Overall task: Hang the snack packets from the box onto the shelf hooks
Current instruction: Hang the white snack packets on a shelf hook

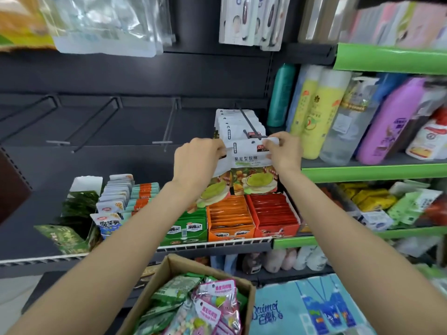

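Both up at the loaded black metal shelf hook (251, 128): left hand (200, 158) and right hand (283, 151) pinching the top corners of a white snack packet with green fruit print (251, 170), just at the hook tip. Could easily miss the hang hole and tear it, or knock off packets already hanging. Plenty left in the open cardboard box (169, 267) below.

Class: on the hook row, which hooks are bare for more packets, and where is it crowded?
Bare: the three empty hooks left of the loaded hook, with dark back panel behind. Crowded: the loaded hook, where both the left hand and right hand hold a packet; the trays below.
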